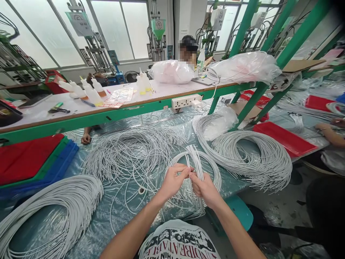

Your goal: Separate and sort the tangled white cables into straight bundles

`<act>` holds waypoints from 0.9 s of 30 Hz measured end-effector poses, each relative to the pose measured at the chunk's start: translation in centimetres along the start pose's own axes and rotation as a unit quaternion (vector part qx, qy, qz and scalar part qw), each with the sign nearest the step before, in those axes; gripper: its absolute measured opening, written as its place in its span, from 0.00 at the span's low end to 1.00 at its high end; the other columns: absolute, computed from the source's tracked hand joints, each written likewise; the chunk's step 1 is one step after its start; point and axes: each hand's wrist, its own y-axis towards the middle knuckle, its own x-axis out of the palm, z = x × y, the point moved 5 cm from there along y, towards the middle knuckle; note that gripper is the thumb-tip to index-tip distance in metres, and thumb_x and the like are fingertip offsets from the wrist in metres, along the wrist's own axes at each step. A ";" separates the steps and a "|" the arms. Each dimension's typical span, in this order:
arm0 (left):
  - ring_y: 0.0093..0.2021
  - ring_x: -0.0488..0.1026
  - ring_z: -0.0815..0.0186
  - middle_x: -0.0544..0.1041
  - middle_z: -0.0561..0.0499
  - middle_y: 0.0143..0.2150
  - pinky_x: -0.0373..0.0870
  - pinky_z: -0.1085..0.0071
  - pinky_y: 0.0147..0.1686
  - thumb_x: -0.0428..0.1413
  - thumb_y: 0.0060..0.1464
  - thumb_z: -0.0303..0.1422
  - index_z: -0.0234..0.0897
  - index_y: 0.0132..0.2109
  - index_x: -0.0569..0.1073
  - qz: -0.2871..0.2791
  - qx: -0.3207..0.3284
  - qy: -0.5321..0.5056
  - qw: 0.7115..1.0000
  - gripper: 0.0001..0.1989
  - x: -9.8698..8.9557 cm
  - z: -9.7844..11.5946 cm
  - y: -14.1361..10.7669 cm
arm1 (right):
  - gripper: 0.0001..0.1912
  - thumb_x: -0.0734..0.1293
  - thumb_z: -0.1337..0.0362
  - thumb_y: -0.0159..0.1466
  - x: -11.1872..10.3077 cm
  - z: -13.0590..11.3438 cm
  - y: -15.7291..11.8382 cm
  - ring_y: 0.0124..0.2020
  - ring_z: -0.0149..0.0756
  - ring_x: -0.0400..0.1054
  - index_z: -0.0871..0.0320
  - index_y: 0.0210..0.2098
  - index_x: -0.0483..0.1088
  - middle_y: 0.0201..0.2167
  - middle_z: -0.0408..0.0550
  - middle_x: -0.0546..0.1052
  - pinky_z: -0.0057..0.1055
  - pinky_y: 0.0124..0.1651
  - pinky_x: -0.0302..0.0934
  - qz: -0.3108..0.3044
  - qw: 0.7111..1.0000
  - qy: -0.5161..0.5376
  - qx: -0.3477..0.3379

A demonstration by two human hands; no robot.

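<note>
My right hand [206, 190] is closed around a bundle of thin light-grey cables [196, 158], whose ends stick up above the fingers. Close beside it, my left hand [174, 180] pinches a cable at the bundle's left side, thumb and fingertips together. The fingertips of both hands nearly touch. Below and behind the hands, a loop of cable [217, 172] curves over the table. A loose, tangled heap of the same cables [129, 154] lies to the left of my hands. A small white roll [141, 191] sits near the left forearm.
Neat cable coils lie at the right [280, 162] and front left [88, 194]. Stacked trays [32, 158] stand at the left, a red tray [285, 138] at the right. A raised shelf [113, 114] with a power strip [187, 102] crosses behind. Other people are nearby.
</note>
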 end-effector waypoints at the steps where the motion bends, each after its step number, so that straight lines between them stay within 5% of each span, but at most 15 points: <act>1: 0.43 0.71 0.61 0.80 0.46 0.38 0.67 0.69 0.40 0.52 0.60 0.42 0.38 0.37 0.82 -0.004 0.000 -0.002 1.000 0.16 0.0 0.0 -0.1 | 0.27 0.71 0.41 0.52 0.1 0.0 0.0 0.13 0.20 0.37 0.59 0.29 0.64 0.11 0.30 0.48 0.23 0.15 0.34 -0.002 1.000 -0.001 0.000; 9: 0.36 0.72 0.64 0.78 0.49 0.33 0.64 0.70 0.38 0.53 0.59 0.40 0.34 0.32 0.78 0.137 -0.023 -0.022 0.990 0.15 -1.5 -0.1 0.0 | 0.28 0.68 0.39 0.55 0.6 1.0 0.0 0.13 0.22 0.40 0.61 0.26 0.68 0.10 0.33 0.49 0.25 0.16 0.37 -0.031 0.997 -0.072 0.016; 18: 0.31 0.67 0.68 0.73 0.54 0.27 0.59 0.72 0.34 0.51 0.59 0.39 0.35 0.27 0.73 0.137 -0.003 0.078 0.988 0.16 -2.1 0.6 -0.2 | 0.30 0.64 0.36 0.56 1.2 1.8 -0.2 0.12 0.23 0.40 0.60 0.23 0.67 0.09 0.34 0.49 0.25 0.17 0.37 -0.037 0.993 -0.111 0.000; 27: 0.34 0.69 0.66 0.74 0.51 0.31 0.63 0.71 0.37 0.51 0.59 0.44 0.34 0.33 0.74 0.092 0.008 0.029 0.995 0.18 -1.5 -0.2 -0.2 | 0.29 0.65 0.39 0.59 1.1 1.3 -0.1 0.12 0.23 0.43 0.59 0.20 0.62 0.09 0.35 0.50 0.25 0.17 0.39 -0.039 0.992 -0.119 -0.013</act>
